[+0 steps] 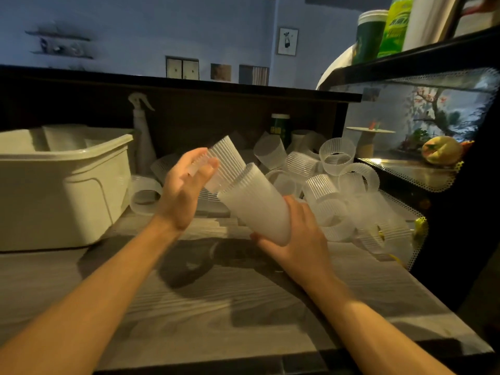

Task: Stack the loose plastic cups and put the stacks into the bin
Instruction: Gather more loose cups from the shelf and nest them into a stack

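Frosted cup (226, 163) in left hand (184, 185), base hidden, stack (257, 204) in right hand (295, 239)

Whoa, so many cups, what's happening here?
A person is nesting loose ribbed plastic cups. The right hand grips a stack of cups by its base, while the left hand holds a single cup at the stack's open end. Many loose cups lie piled on the wooden counter. The white bin waits at left.

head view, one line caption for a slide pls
Left hand brings a ribbed cup to the stack held by the right hand.
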Available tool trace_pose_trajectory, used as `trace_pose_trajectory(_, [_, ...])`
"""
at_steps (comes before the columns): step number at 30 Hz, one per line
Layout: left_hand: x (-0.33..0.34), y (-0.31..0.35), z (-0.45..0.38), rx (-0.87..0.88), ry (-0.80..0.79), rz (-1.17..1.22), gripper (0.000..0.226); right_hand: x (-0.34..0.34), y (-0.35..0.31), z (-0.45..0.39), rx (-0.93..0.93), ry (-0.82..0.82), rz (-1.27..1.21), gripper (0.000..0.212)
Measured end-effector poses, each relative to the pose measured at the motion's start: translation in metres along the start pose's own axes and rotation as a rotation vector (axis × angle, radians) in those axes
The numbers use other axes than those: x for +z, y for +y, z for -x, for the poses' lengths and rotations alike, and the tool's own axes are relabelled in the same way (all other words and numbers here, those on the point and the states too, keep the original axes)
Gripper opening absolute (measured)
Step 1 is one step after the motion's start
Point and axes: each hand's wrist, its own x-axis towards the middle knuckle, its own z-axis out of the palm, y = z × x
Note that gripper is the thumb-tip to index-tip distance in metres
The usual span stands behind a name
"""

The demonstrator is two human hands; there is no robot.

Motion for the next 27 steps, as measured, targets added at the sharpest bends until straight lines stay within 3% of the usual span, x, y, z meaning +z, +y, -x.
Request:
trace_pose_trajectory(4, [0.005,0.002,0.010,0.075,-0.072,-0.275,0.083,-0.001,0.000,0.000,-0.035,-0.008,0.004,0.088])
trace_pose_trajectory(9, [0.013,0.010,0.012,-0.022,-0.114,-0.025,0.070,-0.003,-0.002,0.000,-0.011,-0.009,-0.080,0.088])
trace_pose_trajectory(14, [0.028,0.011,0.021,-0.080,-0.257,-0.093,0.096,-0.005,0.000,0.000,0.065,-0.037,-0.189,0.088])
trace_pose_trajectory(17, [0.029,0.010,0.019,-0.136,-0.248,0.007,0.080,-0.006,-0.001,0.000,0.088,-0.050,-0.239,0.087])
trace_pose_trajectory(21, [0.028,0.010,0.016,-0.207,-0.167,0.188,0.079,-0.007,-0.006,-0.004,0.116,-0.098,-0.319,0.079])
trace_pose_trajectory(24, [0.025,0.010,0.015,-0.226,-0.157,0.266,0.056,-0.012,-0.014,-0.014,0.146,-0.177,-0.435,0.070])
trace_pose_trajectory(27, [0.019,0.010,0.013,-0.242,-0.137,0.293,0.048,-0.016,-0.024,-0.029,0.175,-0.249,-0.510,0.071])
